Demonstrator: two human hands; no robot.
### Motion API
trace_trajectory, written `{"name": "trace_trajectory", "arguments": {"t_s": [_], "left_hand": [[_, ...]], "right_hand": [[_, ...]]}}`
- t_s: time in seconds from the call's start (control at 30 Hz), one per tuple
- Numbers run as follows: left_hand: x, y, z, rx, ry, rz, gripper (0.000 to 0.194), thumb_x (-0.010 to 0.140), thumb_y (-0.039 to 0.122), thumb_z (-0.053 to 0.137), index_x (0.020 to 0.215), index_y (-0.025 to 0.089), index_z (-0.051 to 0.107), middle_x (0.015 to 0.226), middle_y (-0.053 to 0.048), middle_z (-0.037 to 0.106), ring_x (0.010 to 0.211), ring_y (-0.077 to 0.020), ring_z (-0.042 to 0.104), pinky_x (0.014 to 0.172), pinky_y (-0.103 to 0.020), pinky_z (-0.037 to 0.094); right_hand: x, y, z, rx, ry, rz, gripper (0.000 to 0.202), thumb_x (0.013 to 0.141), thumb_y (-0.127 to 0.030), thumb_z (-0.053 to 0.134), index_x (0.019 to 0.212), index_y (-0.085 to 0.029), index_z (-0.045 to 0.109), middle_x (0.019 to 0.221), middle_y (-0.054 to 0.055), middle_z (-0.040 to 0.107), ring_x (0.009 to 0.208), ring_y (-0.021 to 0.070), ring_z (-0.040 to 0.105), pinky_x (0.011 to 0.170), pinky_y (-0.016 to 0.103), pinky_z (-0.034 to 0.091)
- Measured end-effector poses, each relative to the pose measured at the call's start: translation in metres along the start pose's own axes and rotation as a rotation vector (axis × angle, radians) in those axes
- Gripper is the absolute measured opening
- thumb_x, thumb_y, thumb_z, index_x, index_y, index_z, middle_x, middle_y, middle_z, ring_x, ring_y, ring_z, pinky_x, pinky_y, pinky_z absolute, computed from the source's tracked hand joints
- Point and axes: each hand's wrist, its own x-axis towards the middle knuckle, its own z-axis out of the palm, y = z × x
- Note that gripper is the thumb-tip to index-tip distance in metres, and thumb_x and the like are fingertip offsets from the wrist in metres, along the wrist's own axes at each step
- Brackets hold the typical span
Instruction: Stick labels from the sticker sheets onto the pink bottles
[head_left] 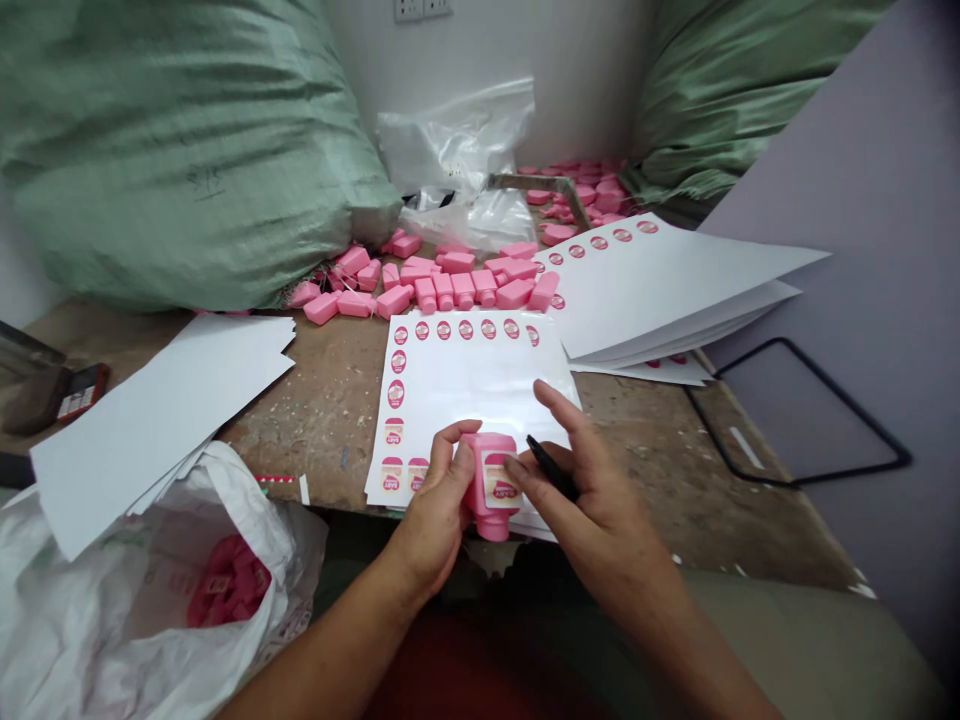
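My left hand [435, 510] is closed around a small pink plastic bottle [493, 526], tilted with its neck toward me. A pink and cream label [501, 482] sits on the bottle's face, and the thumb of my right hand [592, 490] touches it. That hand also grips a slim black pen-like tool [551, 466] against the palm; its far end is hidden. Its index finger points up and away. Beneath both hands lies a white sticker sheet [472, 385] with oval and larger labels left along its top and left edges.
Several pink bottles [457, 288] lie behind the sheet. More sticker sheets [645, 290] are stacked at right, beside a black wire frame [806, 480]. White sheets [172, 400] lie at left above a white sack [277, 540] holding pink bottles. Large green sacks [187, 150] stand behind.
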Motion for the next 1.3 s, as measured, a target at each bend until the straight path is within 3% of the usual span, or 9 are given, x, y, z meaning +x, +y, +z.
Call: {"name": "trace_trajectory", "arguments": {"t_s": [0.17,0.5,0.7,0.93,1.17,1.3], "left_hand": [[0.000,0.000,0.000,0.021,0.003,0.004,0.035,0.091,0.048,0.050,0.119,0.028,0.045,0.107,-0.003,0.064,0.093,-0.0170,0.062,0.084,-0.030,0.045],[0.000,-0.002,-0.001,0.054,0.035,-0.007,0.038,0.089,0.052,0.052,0.119,0.028,0.045,0.105,-0.002,0.064,0.083,-0.0146,0.063,0.074,-0.027,0.044],[-0.002,-0.001,-0.001,0.106,0.026,0.002,0.040,0.090,0.054,0.049,0.120,0.029,0.043,0.107,-0.002,0.064,0.084,-0.0155,0.063,0.072,-0.027,0.045],[-0.002,0.000,-0.001,0.108,0.008,0.019,0.042,0.086,0.047,0.060,0.120,0.029,0.043,0.107,-0.002,0.064,0.091,-0.0162,0.062,0.085,-0.031,0.044],[-0.002,-0.006,0.000,0.263,0.130,0.178,0.040,0.083,0.037,0.066,0.116,0.025,0.047,0.107,-0.004,0.061,0.098,-0.0174,0.059,0.091,-0.032,0.044],[0.000,-0.001,-0.001,0.230,0.182,0.211,0.039,0.086,0.035,0.062,0.117,0.026,0.042,0.108,-0.005,0.061,0.096,-0.0199,0.063,0.084,-0.035,0.050]], "right_hand": [[0.001,0.000,0.001,-0.023,0.005,0.007,0.061,0.085,-0.039,0.057,0.143,-0.030,0.039,0.101,0.004,0.064,0.065,0.0153,0.056,0.062,0.032,0.046],[0.001,0.003,0.002,-0.004,0.018,-0.002,0.058,0.086,-0.037,0.057,0.141,-0.031,0.042,0.111,0.006,0.063,0.068,0.0148,0.056,0.064,0.032,0.048],[0.000,0.002,0.002,-0.012,-0.002,-0.013,0.057,0.087,-0.036,0.054,0.142,-0.029,0.041,0.094,0.003,0.064,0.067,0.0155,0.056,0.065,0.032,0.047],[0.001,0.000,0.002,-0.047,-0.007,-0.067,0.056,0.088,-0.034,0.052,0.142,-0.027,0.041,0.085,0.003,0.065,0.063,0.0156,0.056,0.061,0.031,0.047],[0.003,0.003,0.003,-0.344,0.043,-0.166,0.055,0.089,-0.039,0.049,0.142,-0.026,0.045,0.075,0.006,0.067,0.065,0.0224,0.060,0.062,0.035,0.046],[0.006,0.013,-0.014,-0.416,0.122,-0.140,0.045,0.086,-0.044,0.054,0.127,-0.025,0.060,0.088,0.008,0.073,0.073,0.0270,0.065,0.066,0.039,0.047]]}}
